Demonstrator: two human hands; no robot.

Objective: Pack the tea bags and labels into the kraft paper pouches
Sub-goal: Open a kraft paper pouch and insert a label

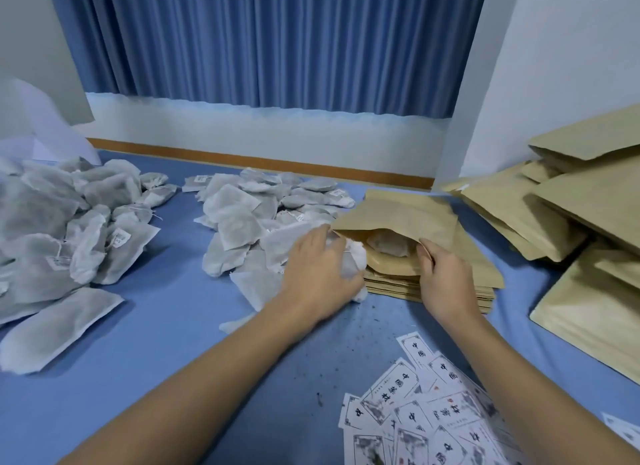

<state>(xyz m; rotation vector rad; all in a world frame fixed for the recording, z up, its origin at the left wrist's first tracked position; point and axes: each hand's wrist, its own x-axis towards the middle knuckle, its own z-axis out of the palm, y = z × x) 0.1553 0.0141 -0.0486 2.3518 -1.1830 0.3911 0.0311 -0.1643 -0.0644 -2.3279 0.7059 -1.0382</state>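
A kraft paper pouch [398, 215] lies on top of a flat stack of pouches [450, 291], its mouth open toward me with a tea bag [386, 244] inside. My right hand [443, 277] pinches the lower lip of the pouch mouth. My left hand [318, 274] grips a bunch of white tea bags [356, 260] right at the mouth's left side. A heap of loose tea bags [249, 215] lies just left of the pouch. Printed paper labels [426, 412] are scattered near me on the right.
A second, larger heap of tea bags [52, 222] covers the far left of the blue table [173, 360]. Filled kraft pouches [571, 205] pile up along the right side. Dark tea crumbs dot the cloth between my arms. A blue curtain hangs behind.
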